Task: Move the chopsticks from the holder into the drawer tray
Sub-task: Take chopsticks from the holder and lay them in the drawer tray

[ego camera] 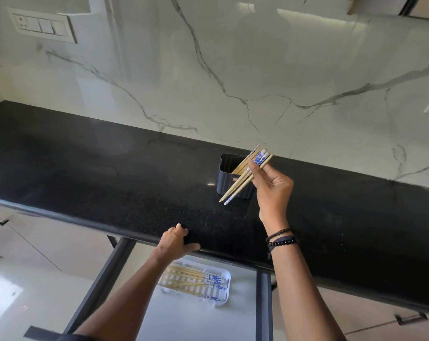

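A black ribbed holder (227,183) stands on the black counter, with several bamboo chopsticks (241,164) leaning inside it. My right hand (272,185) pinches two chopsticks (235,189) with blue-patterned ends, tilted outside the holder with their tips low at the left. My left hand (176,243) rests on the counter's front edge, fingers over the top. Below it, a white slotted tray (223,295) sits in the pulled-out drawer with several chopsticks (196,281) lying in it.
The black counter (97,173) runs across the view below a white marble wall. The drawer (198,318) has dark side rails and a pale floor. A switch panel (42,25) is on the wall at upper left. Cabinet handles (411,318) show low on both sides.
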